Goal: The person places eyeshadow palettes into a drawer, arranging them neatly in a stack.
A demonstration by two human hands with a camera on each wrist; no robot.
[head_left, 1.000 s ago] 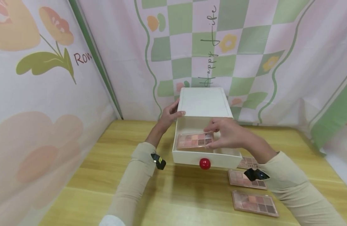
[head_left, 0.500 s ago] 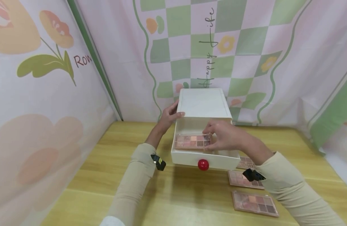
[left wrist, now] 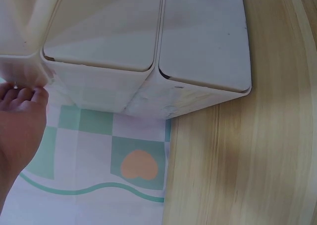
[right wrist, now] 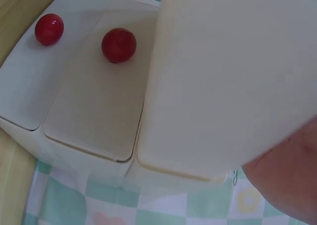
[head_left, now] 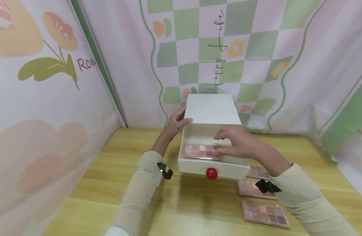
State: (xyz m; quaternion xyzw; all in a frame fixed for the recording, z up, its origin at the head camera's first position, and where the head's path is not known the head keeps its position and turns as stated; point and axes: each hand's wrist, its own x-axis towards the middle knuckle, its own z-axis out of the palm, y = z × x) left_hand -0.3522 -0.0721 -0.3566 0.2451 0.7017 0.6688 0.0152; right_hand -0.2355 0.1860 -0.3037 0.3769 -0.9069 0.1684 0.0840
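Observation:
A white drawer cabinet (head_left: 211,108) stands against the backdrop, its top drawer (head_left: 189,165) pulled out by a red knob (head_left: 211,173) side. An eyeshadow palette (head_left: 200,150) with a clear lid lies in the front left of that drawer. My left hand (head_left: 175,124) grips the cabinet's upper left edge, thumb on top and fingers along the side; the left wrist view shows these fingers bent at the edge. Over the drawer's right part is my right hand (head_left: 241,142), thumb and index finger spread apart. Its thumb overlaps the palette's right end.
On the wooden table (head_left: 145,203), right of the cabinet, lie three more eyeshadow palettes (head_left: 264,213) in a column, two partly behind the right forearm. Two lower drawers with red knobs (right wrist: 119,45) are pushed in. Printed cloth (head_left: 133,65) hangs around the table.
My right thumb and fingers have parted from the palette, which has come down into the front of the drawer. My left hand keeps its place on the cabinet.

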